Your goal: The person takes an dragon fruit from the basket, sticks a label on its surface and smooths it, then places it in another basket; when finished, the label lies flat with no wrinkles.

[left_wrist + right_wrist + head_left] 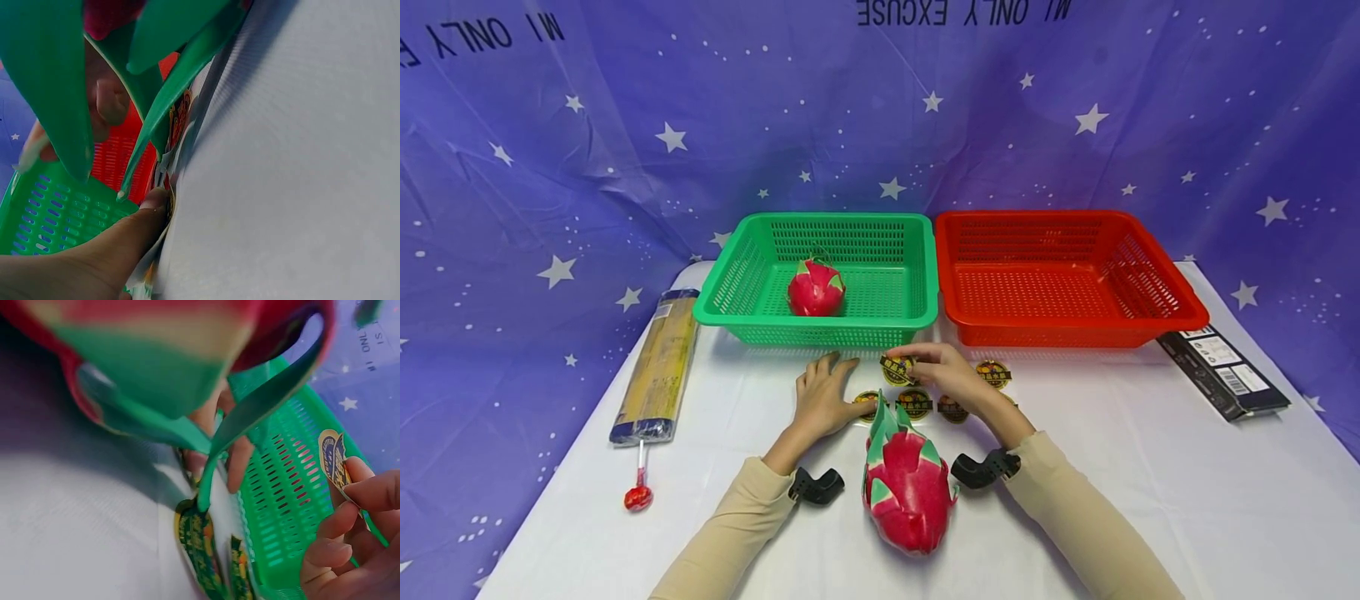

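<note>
My right hand (pixel 953 377) pinches a round black-and-gold fruit sticker (pixel 895 371) between thumb and fingertips; the right wrist view shows this sticker (pixel 334 461) raised off the table. Several like stickers (pixel 914 405) lie in rows on a pale backing. At their left end my left hand (pixel 823 396) rests with fingers spread, its thumb (pixel 150 203) touching the backing's edge. Close in front, between the forearms, lies a pink dragon fruit (pixel 913 492) with green scales, its leafy end toward the stickers. Neither hand touches it.
A green basket (pixel 816 320) at the back holds another dragon fruit (pixel 817 292). Beside it stands a red basket (pixel 1075 327). To the left lie a long yellow-and-blue wrapped pack (pixel 658 367) and a red lollipop (pixel 638 497); a black box (pixel 1225 375) lies at right.
</note>
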`<state>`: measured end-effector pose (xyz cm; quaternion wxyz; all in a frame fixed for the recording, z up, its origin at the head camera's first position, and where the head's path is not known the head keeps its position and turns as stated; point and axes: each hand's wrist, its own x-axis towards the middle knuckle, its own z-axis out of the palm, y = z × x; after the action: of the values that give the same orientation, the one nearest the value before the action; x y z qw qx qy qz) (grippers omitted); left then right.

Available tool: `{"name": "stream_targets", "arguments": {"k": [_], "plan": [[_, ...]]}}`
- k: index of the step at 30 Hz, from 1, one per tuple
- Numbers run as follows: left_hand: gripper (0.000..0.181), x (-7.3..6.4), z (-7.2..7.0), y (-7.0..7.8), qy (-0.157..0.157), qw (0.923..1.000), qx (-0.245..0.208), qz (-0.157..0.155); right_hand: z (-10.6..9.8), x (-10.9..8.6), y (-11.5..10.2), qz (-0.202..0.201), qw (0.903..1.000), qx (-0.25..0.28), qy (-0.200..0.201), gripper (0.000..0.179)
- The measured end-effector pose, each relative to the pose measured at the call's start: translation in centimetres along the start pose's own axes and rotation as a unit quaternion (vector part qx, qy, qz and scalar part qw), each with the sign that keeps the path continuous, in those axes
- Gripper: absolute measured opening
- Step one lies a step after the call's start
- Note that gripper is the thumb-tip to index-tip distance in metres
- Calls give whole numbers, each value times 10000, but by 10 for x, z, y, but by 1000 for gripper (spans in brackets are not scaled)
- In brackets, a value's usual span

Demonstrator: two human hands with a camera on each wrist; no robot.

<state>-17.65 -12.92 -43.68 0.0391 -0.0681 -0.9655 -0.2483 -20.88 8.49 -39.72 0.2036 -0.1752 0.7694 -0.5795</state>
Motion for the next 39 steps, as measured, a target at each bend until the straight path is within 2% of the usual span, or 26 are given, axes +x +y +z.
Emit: {"name": "stream_targets", "arguments": {"k": [5,13,19,24,28,31,36,39], "plan": [[73,0,1,1,-26,10000,5,-12,-4,-15,-6,-87,9997,-239,-47,36],[73,0,2,0,-55,10000,-62,-35,-8,-43,-19,-147,9992,-74,-369,34],[74,1,0,-1,-62,9999,-67,-76,-11,-69,-30,-751,9941,-294,-719,31],[80,4,-5,-2,-211,9992,-306,-165,-11,-89,-36,-1050,9888,-305,-1019,27],[81,6,-12,-2,-499,9973,-501,-206,-10,-105,-35,-1170,9856,-490,-1118,25],[77,7,-21,-2,-831,9935,-747,-219,-8,-115,-33,-1239,9840,-645,-1102,24],[72,3,-42,1,-1525,9797,-1265,-293,-3,-128,-30,-1324,9824,-688,-1126,25],[71,-3,-57,7,-1883,9699,-1539,-92,1,-134,-27,-1335,9818,-771,-1110,24]]}}
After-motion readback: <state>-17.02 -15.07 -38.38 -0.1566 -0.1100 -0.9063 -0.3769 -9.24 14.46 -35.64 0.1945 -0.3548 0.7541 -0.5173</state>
